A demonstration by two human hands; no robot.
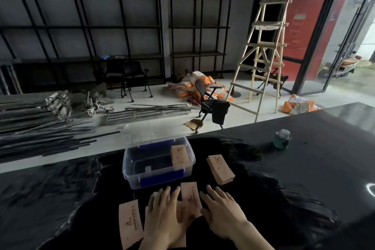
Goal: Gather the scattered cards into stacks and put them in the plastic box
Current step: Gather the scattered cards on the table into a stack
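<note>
A clear plastic box [129, 176] with blue latches stands open on the black table, with one stack of tan cards [179, 158] leaning inside its right end. Another card stack [220, 168] lies on the table to the right of the box. Loose cards lie near me: one at the left [129, 223], one between my hands [190, 197], and others partly hidden under my left hand. My left hand [164, 215] lies flat with fingers spread on those cards. My right hand [221, 211] rests flat beside the middle card, its thumb touching the card's edge.
A small green jar with a silver lid [282, 139] stands on the table at the far right. The table's far edge runs just behind the box. Beyond it the floor holds metal rods, an office chair [211, 103], a wooden ladder and orange sacks.
</note>
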